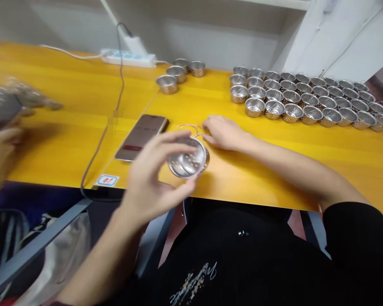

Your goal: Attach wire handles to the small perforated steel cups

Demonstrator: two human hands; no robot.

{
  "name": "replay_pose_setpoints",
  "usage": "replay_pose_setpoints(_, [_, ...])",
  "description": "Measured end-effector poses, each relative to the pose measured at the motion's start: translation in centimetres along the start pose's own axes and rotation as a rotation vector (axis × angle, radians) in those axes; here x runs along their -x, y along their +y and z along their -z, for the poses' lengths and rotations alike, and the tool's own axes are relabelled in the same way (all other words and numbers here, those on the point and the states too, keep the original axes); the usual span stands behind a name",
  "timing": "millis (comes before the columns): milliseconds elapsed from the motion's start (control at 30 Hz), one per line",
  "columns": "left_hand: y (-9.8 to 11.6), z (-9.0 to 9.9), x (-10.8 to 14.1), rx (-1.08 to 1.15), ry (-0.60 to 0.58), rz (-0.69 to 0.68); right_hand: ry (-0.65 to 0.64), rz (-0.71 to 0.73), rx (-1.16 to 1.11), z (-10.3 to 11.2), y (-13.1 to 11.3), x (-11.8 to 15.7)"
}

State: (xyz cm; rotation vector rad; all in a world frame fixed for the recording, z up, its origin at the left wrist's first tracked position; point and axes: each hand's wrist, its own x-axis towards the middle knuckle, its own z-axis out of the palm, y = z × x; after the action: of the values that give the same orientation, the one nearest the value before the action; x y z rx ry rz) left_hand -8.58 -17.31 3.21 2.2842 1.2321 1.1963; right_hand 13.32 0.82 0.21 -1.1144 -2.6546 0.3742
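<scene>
Holding a perforated steel strainer cup [188,159] above a yellow counter

Nearest the camera, the person's black printed shirt [191,284] fills the lower middle of the view. Left hand [153,174]: the grip is narrow, with the fingers [166,142] and thumb curved about the cup's rim. The cup is tilted, its inside turned toward the camera, just over the near edge of the yellow wood counter [274,174]. Right hand [223,132]: the arm reaches in from the right, with the fingertips at thin wire loops [188,127] that lie on the counter just beyond the cup; whether this grip is closed on the wire cannot be told. A small red-and-white sticker [107,180] marks the near counter edge. At far left, a co-worker's hand [1,157] sits below a blurred object [9,102]. A smartphone [142,137] lies just left of the wire loops. A black cable [104,136] crosses the counter toward a white power strip [127,58]. Farther back stand four loose strainer cups [175,74] and, at right, dense rows of strainer cups [309,97].
</scene>
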Motion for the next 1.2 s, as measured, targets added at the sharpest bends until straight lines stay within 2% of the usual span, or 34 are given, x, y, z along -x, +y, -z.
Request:
replay_pose_setpoints(33, [0.1,-1.6,0.7,0.006,0.003,0.017,0.003,-0.025,0.021,-0.3,-0.3,-0.5])
replay_pose_setpoints(133, [-0.7,-4.3,0.8,0.043,-0.151,0.041,-0.001,-0.078,0.068,-1.0,-1.1,-1.0])
replay_pose_setpoints(200, [-1.4,-5.0,0.4,0.096,-0.237,0.041,-0.015,-0.101,0.109,-1.2,-1.6,-1.1])
replay_pose_setpoints(333, [-1.9,-5.8,0.4,0.199,-0.250,0.106,-0.030,-0.104,0.143,-1.3,-1.8,-0.9])
replay_pose_setpoints(433, [-2.0,-6.4,0.5,0.255,-0.237,0.206,0.032,-0.078,0.028,-0.8,-0.9,-0.9])
replay_pose_setpoints(600, [-2.8,-6.8,0.5,0.364,-0.220,0.335,0.233,-0.009,-0.377,1.5,1.6,-0.6])
replay_pose_setpoints(667, [-2.9,-6.9,0.7,0.426,-0.201,0.364,0.249,0.004,-0.594,2.3,2.5,0.6])
replay_pose_setpoints(733, [-2.9,-7.0,0.8,0.479,-0.186,0.377,0.245,-0.010,-0.831,2.6,3.0,3.0])
replay_pose_setpoints(867, [-2.2,-7.6,0.9,0.485,-0.200,0.355,0.215,-0.186,-1.231,1.9,3.4,9.7])
replay_pose_setpoints(967, [-1.5,-8.3,0.2,0.508,-0.189,0.344,0.174,-0.350,-1.423,1.4,3.6,13.4])
replay_pose_setpoints(1067, [-1.1,-8.5,-0.8,0.488,-0.174,0.365,0.237,-0.432,-1.549,1.4,4.0,14.8])
replay_pose_setpoints(1200, [-0.5,-8.2,-2.8,0.325,-0.187,0.343,0.265,-0.459,-1.606,1.4,4.0,14.8])
